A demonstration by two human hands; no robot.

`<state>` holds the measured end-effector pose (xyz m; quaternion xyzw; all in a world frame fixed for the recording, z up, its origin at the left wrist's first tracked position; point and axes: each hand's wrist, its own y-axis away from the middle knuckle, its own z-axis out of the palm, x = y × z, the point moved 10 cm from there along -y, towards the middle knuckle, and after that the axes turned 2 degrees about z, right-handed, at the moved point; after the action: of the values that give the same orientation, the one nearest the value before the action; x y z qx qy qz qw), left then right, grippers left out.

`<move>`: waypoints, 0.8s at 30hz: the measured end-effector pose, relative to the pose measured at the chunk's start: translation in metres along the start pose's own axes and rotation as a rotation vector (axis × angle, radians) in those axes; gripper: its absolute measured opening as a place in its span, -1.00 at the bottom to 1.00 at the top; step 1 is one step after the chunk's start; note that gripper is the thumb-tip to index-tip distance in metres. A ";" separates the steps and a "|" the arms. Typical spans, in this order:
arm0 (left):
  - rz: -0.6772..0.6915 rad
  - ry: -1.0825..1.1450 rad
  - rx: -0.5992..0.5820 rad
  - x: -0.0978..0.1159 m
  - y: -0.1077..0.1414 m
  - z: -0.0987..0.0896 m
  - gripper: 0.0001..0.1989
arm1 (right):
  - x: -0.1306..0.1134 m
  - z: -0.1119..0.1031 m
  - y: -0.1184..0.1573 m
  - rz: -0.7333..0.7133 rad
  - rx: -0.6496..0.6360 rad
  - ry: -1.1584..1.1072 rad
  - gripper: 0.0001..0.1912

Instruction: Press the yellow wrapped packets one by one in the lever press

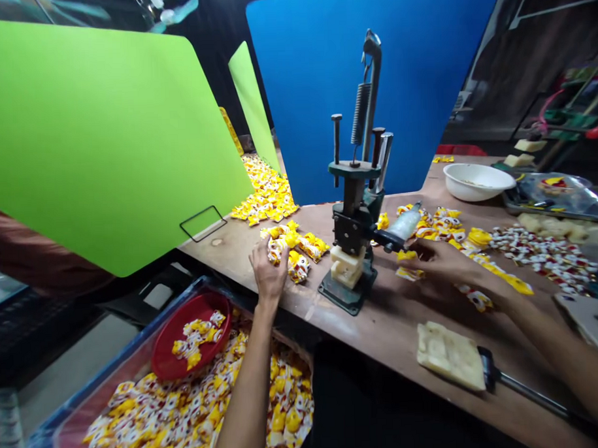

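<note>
From where I'm watching, the printing on the yellow-and-white sachets [298, 266] is too small to read.

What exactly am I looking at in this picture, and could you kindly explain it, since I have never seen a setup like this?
This view comes from a camera worn on the person's head, looking down at their bare hands over a wooden workbench. In the middle stands a dark metal hand press with a coil spring, and pale blocks sit at its base. The left hand rests on yellow-and-white wrapped packets. The right hand is open beside the press, holding nothing visible. More packets fill a blue-edged bin below, which also holds a red plate. A white bowl stands farther along the bench.
</note>
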<state>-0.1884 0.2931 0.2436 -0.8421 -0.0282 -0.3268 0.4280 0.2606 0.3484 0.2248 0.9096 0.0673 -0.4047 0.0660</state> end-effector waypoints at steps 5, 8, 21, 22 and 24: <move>-0.045 0.386 -0.037 0.086 0.100 -0.011 -0.33 | -0.012 0.072 0.051 0.224 -0.267 -0.676 -0.46; -0.016 0.529 -0.276 0.137 0.151 0.017 -0.18 | -0.045 0.122 0.068 0.198 -0.418 -0.762 -0.46; -0.340 0.435 -0.097 0.101 0.113 0.059 -0.62 | 0.013 0.081 0.040 0.234 -0.210 -0.733 -0.53; -0.366 0.451 -0.086 0.100 0.114 0.064 -0.63 | 0.016 0.071 0.033 0.222 -0.159 -0.765 -0.55; -0.399 0.527 -0.097 0.099 0.119 0.073 -0.61 | 0.019 0.051 0.013 0.204 -0.059 -0.919 -0.60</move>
<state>-0.0333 0.2488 0.1858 -0.7261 -0.0652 -0.6115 0.3077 0.2384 0.3280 0.1777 0.6359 -0.0470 -0.7547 0.1545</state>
